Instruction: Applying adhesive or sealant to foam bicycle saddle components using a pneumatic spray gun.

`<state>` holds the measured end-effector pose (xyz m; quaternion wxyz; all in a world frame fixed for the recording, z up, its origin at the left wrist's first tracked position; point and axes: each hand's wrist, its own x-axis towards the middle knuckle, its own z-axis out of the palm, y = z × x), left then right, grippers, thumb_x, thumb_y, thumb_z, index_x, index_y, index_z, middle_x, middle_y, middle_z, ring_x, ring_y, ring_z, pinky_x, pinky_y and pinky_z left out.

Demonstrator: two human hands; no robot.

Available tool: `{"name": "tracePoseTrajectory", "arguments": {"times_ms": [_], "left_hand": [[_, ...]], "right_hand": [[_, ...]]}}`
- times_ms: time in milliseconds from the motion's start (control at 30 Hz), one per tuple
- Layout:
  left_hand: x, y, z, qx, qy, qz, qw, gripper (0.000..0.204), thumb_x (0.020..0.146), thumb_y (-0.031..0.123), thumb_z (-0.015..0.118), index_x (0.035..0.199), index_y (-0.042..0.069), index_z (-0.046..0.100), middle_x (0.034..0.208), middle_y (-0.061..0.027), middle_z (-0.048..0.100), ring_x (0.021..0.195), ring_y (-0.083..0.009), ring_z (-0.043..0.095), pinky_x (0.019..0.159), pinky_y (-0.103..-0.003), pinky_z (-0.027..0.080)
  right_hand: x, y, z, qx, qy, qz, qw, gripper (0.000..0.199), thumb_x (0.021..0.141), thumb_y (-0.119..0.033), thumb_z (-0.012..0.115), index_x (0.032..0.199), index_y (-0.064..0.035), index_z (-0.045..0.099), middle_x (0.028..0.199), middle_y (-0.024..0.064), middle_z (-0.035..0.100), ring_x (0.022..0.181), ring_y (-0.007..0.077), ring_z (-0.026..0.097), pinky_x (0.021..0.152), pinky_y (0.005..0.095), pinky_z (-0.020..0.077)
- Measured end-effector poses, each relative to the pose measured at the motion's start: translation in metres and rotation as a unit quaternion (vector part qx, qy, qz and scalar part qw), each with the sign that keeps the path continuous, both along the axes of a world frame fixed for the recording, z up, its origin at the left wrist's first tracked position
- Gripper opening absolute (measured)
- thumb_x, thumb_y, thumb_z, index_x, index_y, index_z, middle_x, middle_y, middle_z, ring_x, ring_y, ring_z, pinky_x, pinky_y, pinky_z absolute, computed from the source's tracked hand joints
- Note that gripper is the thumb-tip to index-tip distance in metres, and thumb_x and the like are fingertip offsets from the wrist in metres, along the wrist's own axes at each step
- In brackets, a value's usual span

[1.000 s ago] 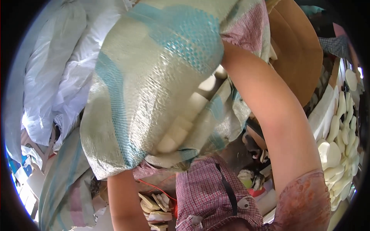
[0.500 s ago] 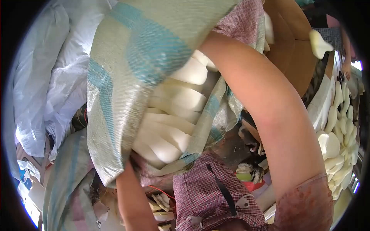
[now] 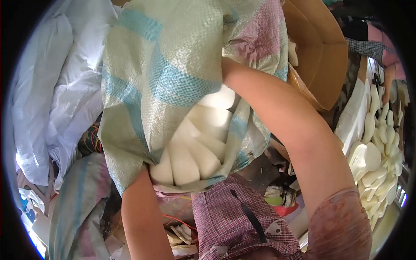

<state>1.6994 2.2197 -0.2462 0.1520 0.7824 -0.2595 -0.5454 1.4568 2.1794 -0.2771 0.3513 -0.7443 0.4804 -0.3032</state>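
A woven plastic sack [image 3: 186,82], pale green with blue and pink stripes, bulges open in front of me. Smooth white, rounded foam-like pieces [image 3: 186,156] lie side by side in rows in its mouth. My right forearm [image 3: 281,112] reaches across from the right and goes under the sack's raised flap, which hides the hand. At the sack's lower left corner, my left forearm [image 3: 145,212] runs up beneath the fabric, and that hand is covered too. What either hand grips does not show.
A brown cardboard box [image 3: 323,52] stands at the back right. Beyond my right arm lies a pile of cream insole-shaped pieces [image 3: 383,160]. White sacks [image 3: 71,86] fill the left; another striped sack [image 3: 80,199] lies below them. Another person's arm [image 3: 389,82] shows at far right.
The sack's flap has dropped back and settled, and the sack has shifted slightly. My left forearm has moved a little left. A pale piece at the upper right no longer shows.
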Motion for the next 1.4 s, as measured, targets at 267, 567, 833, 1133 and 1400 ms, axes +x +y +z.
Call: {"name": "tracePoseTrajectory", "arguments": {"times_ms": [267,567,833,1133,1400], "left_hand": [[0.013,0.083,0.095,-0.004,0.000,-0.006,1.000,0.077,0.058,0.026,0.080,0.121,-0.003,0.048,0.118,-0.0190,0.054,0.108,-0.0288,0.054,0.091,-0.038,0.045],[0.071,0.048,0.249,-0.076,-0.035,-0.074,0.994,0.077,0.057,0.025,0.080,0.120,-0.003,0.048,0.119,-0.0184,0.054,0.108,-0.0282,0.054,0.091,-0.038,0.045],[0.019,0.102,0.471,-0.278,-0.129,-0.482,0.821,0.066,0.054,0.011,0.073,0.115,-0.001,0.051,0.106,-0.0154,0.060,0.095,-0.0267,0.059,0.084,-0.037,0.047],[-0.109,0.187,0.593,-0.434,-0.087,-0.719,0.535,0.070,0.052,0.018,0.078,0.114,-0.003,0.053,0.124,-0.0246,0.050,0.112,-0.0381,0.050,0.095,-0.044,0.039],[-0.234,0.350,0.699,-0.565,0.027,-0.814,0.127,0.052,0.055,0.015,0.074,0.102,0.000,0.055,0.126,-0.0255,0.046,0.110,-0.0437,0.049,0.094,-0.048,0.039]], "right_hand": [[-0.014,0.037,0.048,-0.039,-0.079,-0.026,0.996,0.052,0.076,-0.038,0.063,0.116,-0.0068,0.053,0.109,0.0144,0.061,0.101,0.0294,0.058,0.090,0.0371,0.0457],[0.021,0.064,0.180,-0.083,-0.073,-0.152,0.982,0.050,0.071,-0.038,0.068,0.112,-0.0105,0.057,0.107,0.0095,0.061,0.104,0.0252,0.055,0.090,0.0361,0.0444],[0.021,0.170,0.310,-0.151,-0.162,-0.267,0.938,0.054,0.049,-0.022,0.079,0.094,-0.0077,0.051,0.094,0.0135,0.053,0.080,0.0329,0.049,0.067,0.0414,0.0406],[-0.080,0.348,0.452,-0.344,-0.083,-0.509,0.785,0.042,0.058,-0.017,0.073,0.093,-0.0046,0.051,0.100,0.0133,0.054,0.079,0.0303,0.049,0.070,0.0374,0.0422],[-0.105,0.601,0.492,-0.453,0.015,-0.761,0.464,0.053,0.062,-0.022,0.080,0.103,-0.0027,0.051,0.102,0.0136,0.052,0.095,0.0299,0.050,0.083,0.0379,0.0418]]}}
